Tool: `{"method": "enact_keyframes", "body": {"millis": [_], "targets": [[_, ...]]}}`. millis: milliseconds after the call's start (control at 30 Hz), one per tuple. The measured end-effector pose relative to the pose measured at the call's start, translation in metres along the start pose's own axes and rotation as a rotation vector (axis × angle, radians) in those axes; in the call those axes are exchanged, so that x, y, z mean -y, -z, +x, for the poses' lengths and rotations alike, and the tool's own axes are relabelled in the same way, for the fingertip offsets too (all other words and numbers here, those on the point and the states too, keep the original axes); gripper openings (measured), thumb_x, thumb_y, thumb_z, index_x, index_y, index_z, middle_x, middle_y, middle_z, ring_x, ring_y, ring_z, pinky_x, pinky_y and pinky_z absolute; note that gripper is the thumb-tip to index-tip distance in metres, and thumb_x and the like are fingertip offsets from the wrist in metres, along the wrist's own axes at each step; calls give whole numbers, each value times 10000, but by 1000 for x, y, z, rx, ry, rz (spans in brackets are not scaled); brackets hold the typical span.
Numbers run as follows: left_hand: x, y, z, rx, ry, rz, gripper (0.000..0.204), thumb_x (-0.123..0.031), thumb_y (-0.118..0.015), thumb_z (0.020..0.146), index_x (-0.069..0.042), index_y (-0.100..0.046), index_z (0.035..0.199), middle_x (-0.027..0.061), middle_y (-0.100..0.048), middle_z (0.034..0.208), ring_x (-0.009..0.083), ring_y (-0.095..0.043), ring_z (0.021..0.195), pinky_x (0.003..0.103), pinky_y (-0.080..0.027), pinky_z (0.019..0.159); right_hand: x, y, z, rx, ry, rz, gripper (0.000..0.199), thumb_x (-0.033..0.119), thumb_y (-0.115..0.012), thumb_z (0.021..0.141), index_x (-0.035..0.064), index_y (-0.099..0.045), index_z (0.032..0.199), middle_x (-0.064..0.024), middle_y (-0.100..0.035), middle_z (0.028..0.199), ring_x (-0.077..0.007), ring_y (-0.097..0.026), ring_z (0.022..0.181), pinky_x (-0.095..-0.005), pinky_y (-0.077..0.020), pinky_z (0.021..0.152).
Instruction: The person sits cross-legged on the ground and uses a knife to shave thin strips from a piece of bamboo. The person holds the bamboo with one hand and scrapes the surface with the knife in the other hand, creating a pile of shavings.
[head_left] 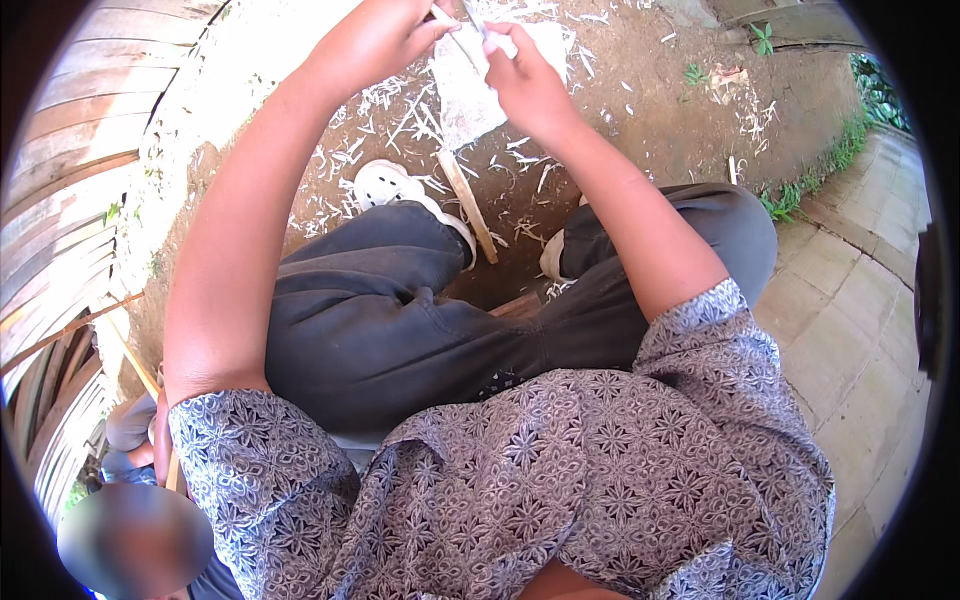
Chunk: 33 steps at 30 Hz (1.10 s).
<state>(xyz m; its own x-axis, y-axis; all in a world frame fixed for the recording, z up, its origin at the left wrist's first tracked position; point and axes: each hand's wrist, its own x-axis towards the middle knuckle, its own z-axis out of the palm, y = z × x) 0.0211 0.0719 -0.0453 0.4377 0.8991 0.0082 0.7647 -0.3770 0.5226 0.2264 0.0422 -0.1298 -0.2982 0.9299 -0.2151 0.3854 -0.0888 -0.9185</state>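
Observation:
Both my arms stretch out to the top edge of the head view. My left hand [405, 35] is closed around a thin pale wooden stick [458, 38], and its upper part runs out of the picture. In my right hand [528, 85], closed too, is a knife [472, 14] whose narrow grey blade points up beside the stick. The knife's handle is mostly covered by my fingers. Below the hands a whitish sheet [465, 115] lies on the dirt. Curled pale wood shavings [395, 100] are scattered on it and around it.
A flat wooden strip [468, 208] lies between my feet, near a white clog [385, 183]. Stacked planks [85, 130] stand at the left. Paving [850, 300] and grass [785, 200] border the right. Another person [135, 430] sits at the lower left.

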Motion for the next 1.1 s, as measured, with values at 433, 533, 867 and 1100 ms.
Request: {"method": "enact_keyframes", "body": {"millis": [433, 533, 867, 1100], "targets": [[-32, 23, 9, 125, 197, 434, 312, -312, -567, 1017, -20, -605, 1121, 264, -702, 921, 451, -686, 877, 512, -547, 771, -47, -7, 1, 42, -154, -40, 359, 329, -479, 1075, 112, -522, 1359, -163, -707, 873, -316, -713, 847, -430, -526, 840], [3, 19, -3, -26, 15, 413, 222, -237, -561, 1049, -17, -573, 1021, 192, -668, 800, 385, -656, 768, 454, -513, 722, -39, -13, -2, 53, -106, -20, 363, 260, -488, 1083, 104, -495, 1410, -70, -693, 865, -155, -619, 758, -340, -504, 785], [3, 3, -7, -10, -60, 367, 291, -320, -447, 1097, -39, -497, 1038, 225, -648, 810, 442, -642, 799, 533, -492, 723, 18, 11, -7, -150, 11, 144, 329, 260, -489, 1073, 108, -476, 1365, -141, -727, 928, -265, -692, 846, -410, -512, 801], [-16, 0, 0, 68, -124, 412, 263, -304, -470, 1088, -48, -499, 1033, 225, -660, 809, 445, -652, 791, 542, -507, 708, -61, -6, -14, -100, -42, -242, 333, 336, -425, 1105, 65, -492, 1286, -300, -700, 1023, -472, -687, 1003, -537, -502, 864]]}}
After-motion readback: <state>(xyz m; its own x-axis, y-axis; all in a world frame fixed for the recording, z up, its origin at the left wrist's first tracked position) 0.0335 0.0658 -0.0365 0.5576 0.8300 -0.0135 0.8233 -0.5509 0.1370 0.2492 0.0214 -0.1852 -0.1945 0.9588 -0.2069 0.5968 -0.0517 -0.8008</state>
